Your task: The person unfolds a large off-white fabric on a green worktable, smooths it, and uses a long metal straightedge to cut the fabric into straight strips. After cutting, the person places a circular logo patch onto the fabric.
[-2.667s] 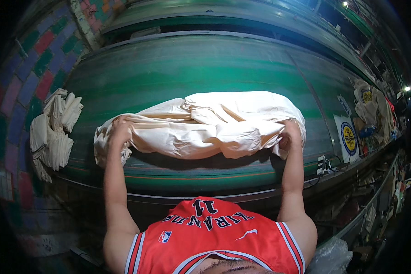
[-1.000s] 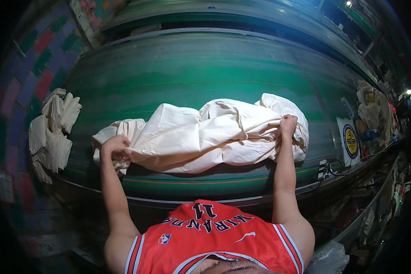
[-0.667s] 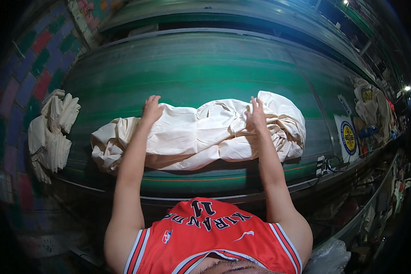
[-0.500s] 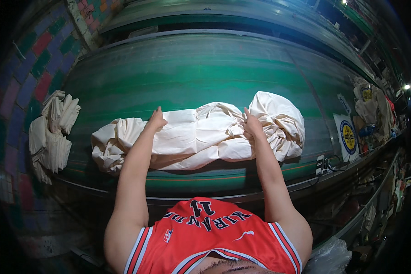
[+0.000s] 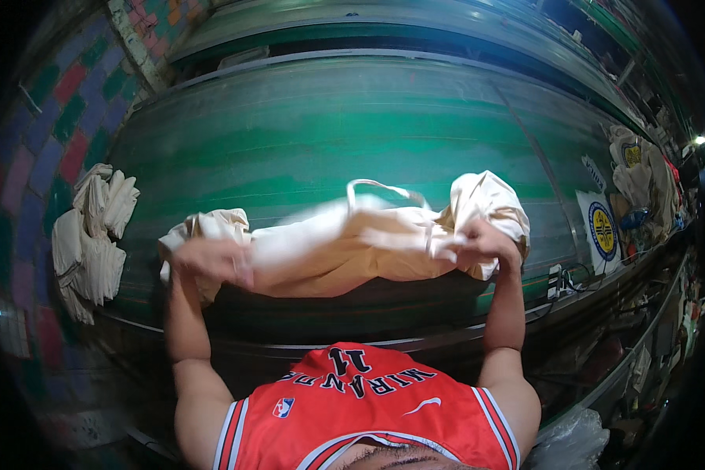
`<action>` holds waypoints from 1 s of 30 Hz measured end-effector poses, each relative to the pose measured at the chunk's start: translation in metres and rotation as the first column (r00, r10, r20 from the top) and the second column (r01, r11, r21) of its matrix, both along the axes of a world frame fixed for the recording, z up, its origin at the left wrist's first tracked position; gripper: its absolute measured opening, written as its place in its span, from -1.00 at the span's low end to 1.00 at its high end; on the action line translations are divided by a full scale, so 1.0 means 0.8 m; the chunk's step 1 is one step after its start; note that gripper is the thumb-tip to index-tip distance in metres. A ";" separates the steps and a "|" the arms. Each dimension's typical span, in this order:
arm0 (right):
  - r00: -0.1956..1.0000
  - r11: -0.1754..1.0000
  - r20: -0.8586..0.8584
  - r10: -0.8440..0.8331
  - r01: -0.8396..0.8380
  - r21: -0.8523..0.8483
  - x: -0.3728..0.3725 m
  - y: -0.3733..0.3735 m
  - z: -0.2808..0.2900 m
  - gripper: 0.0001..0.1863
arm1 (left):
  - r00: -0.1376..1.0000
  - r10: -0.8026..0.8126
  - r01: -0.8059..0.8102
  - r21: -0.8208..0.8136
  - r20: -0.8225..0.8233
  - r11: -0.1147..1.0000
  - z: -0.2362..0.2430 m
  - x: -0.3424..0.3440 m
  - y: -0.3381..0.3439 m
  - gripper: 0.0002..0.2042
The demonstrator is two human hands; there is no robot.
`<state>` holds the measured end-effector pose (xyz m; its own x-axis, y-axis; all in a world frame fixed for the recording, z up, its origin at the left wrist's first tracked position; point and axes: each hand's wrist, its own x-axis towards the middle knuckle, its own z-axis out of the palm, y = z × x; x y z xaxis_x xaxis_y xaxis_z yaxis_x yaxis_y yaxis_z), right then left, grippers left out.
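Note:
A long rumpled cream cloth (image 5: 329, 262) stretches across the near side of the green table, its middle smeared by motion. From its far edge rises a narrow strap-like loop (image 5: 392, 189). At the right end the cloth bunches into a rounded heap (image 5: 489, 200). My right hand (image 5: 487, 240) is closed on the cloth beside that heap. Over the crumpled left end is my left hand (image 5: 210, 260), its fingers too blurred to show whether they grip.
Folded cream cloths (image 5: 98, 247) are piled at the table's (image 5: 290, 125) left edge, by a painted brick wall (image 5: 63, 125). Toward the right lie a white sheet with a round blue-and-yellow emblem (image 5: 601, 227), more cloth (image 5: 633, 176) and a small white device with cables (image 5: 554, 280).
Both hands have moved apart and nearer to me. The cloth's middle has shifted and blurred, and a strap-like loop now stands up at its far edge.

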<state>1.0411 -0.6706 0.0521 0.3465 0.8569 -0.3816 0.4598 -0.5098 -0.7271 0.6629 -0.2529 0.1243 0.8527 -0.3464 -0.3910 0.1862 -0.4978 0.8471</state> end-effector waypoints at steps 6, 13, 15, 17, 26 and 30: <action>0.925 0.988 -0.380 -0.015 0.071 0.135 0.007 0.006 -0.046 -0.71 | 0.998 0.022 -0.036 -0.286 -0.054 0.958 -0.068 0.029 -0.004 -0.60; 0.839 0.929 0.481 -0.256 0.076 0.362 0.049 0.114 -0.194 -0.55 | 0.823 0.478 -0.567 0.507 0.308 0.649 -0.269 0.118 0.065 -0.68; 0.804 0.987 0.591 -0.071 -0.030 0.160 0.031 0.111 -0.208 -0.44 | 0.907 0.389 -0.411 0.535 0.160 0.738 -0.293 0.106 0.061 -0.61; 0.840 0.988 0.535 0.090 -0.009 -0.153 0.021 0.107 -0.200 -0.45 | 0.957 0.284 -0.263 0.555 0.049 0.789 -0.289 0.088 0.059 -0.39; 0.712 0.492 -0.270 0.649 -0.663 -0.565 -0.002 0.115 -0.133 -0.71 | 0.723 -0.141 0.268 0.086 -0.676 0.959 -0.214 0.070 0.043 -0.33; 0.790 0.946 0.523 -0.320 0.294 0.134 0.050 0.125 -0.045 -0.79 | 0.721 0.425 -0.683 0.456 0.547 0.571 -0.148 0.105 0.102 -0.74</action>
